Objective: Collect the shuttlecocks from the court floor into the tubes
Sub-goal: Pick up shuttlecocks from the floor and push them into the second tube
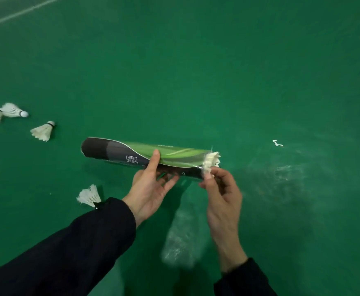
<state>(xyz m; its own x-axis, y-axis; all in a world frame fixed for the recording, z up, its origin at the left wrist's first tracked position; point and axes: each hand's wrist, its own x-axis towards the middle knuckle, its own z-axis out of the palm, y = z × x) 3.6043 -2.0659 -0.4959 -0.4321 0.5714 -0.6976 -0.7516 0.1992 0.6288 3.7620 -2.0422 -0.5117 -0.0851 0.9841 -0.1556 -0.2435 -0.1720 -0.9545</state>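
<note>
The left hand [151,189] is gripping the tube [145,157] from below near its middle, thumb lying up over the green printed side and fingers curling under it, holding it roughly level across the centre of the frame. The right hand [219,189] is pinching the feathered skirt of a shuttlecock [211,162] that is sticking out of the tube's right-hand mouth, fingertips closing on the feathers at the rim. Both arms are wearing dark sleeves [68,248].

Further out, a loose shuttlecock [89,195] is lying on the green court floor [196,71] just beside the left wrist, at lower left of centre. Another one [43,130] is lying at the left, and two more [4,113] are touching each other at the far left edge. A small white feather scrap [277,143] is lying to the right of the tube. A white court line [14,14] is crossing the upper left corner.
</note>
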